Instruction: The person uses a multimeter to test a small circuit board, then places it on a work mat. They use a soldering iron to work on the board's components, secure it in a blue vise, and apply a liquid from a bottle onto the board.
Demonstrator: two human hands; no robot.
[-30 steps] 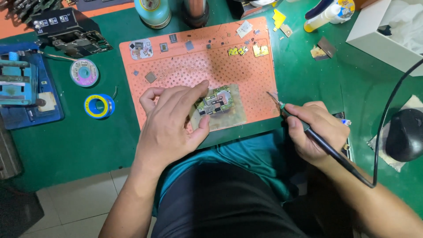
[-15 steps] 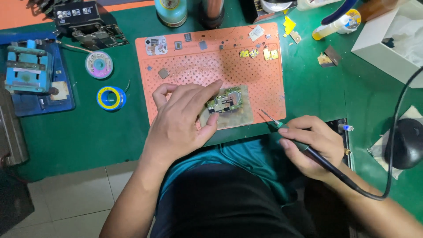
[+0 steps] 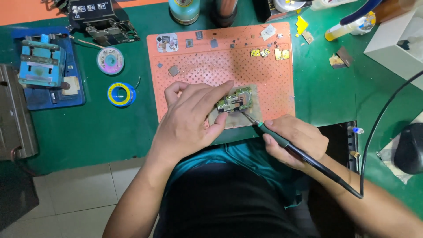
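A small green circuit board (image 3: pixel 236 101) lies on a grey pad at the near edge of an orange perforated work mat (image 3: pixel 269 83). My left hand (image 3: pixel 189 121) rests on the mat and pins the board's left side with fingers and thumb. My right hand (image 3: pixel 293 139) grips a dark-handled soldering iron (image 3: pixel 282 140) like a pen. Its thin tip touches the lower right part of the board. The iron's black cable (image 3: pixel 374 132) loops away to the right.
Small chips and gold parts (image 3: pixel 266 53) lie scattered on the mat's far side. On the green table sit a pale solder-wick spool (image 3: pixel 110 61), a blue and yellow spool (image 3: pixel 121 94), a blue board holder (image 3: pixel 42 66), a white box (image 3: pixel 392 44) and a yellow bottle (image 3: pixel 348 28).
My right hand has moved left with the soldering iron, bringing its tip from off the mat's right side onto the board. My left hand stays on the board.
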